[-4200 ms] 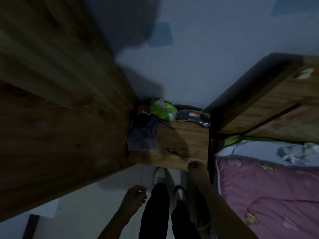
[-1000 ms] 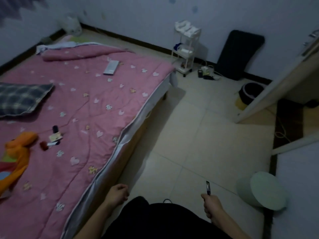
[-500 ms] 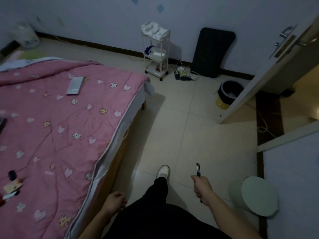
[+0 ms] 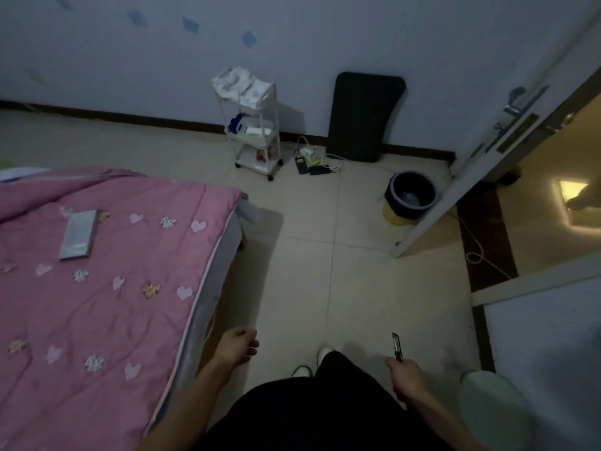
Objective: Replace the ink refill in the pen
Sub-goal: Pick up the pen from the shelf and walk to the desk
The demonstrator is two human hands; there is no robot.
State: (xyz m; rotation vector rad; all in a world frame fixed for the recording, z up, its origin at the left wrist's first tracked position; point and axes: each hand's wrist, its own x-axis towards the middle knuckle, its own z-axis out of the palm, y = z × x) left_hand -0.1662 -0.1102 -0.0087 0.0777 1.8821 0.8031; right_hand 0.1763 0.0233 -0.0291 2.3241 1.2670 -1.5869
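Pale beige tile floor (image 4: 357, 288) takes up most of the room, and the wide middle strip is bare from the person's feet up to the far wall, so there's lots of open space. The pink quilted bed (image 4: 97, 304) with little heart patches fills the left side, its corner poking toward the middle, and a flat grey rectangular pack (image 4: 79, 235) lies near its far edge. The white door (image 4: 481, 164) stands open on the right; the lit hallway beyond is blown out and hard to read. A dark rounded panel (image 4: 366, 115) leans on the far wall, next to a skinny white three-tier cart (image 4: 252, 125). A round dark bin (image 4: 410, 196) sits near the door's bottom edge. A pale round stool (image 4: 494, 408) is cut off at the bottom right.

The left hand (image 4: 239, 348) is loosely curled with nothing in it, just off the bed's edge. The right hand (image 4: 406, 375) is wrapped around the lower end of the dark pen (image 4: 397, 348), which sticks up above the floor. It's too dim for any pen details.
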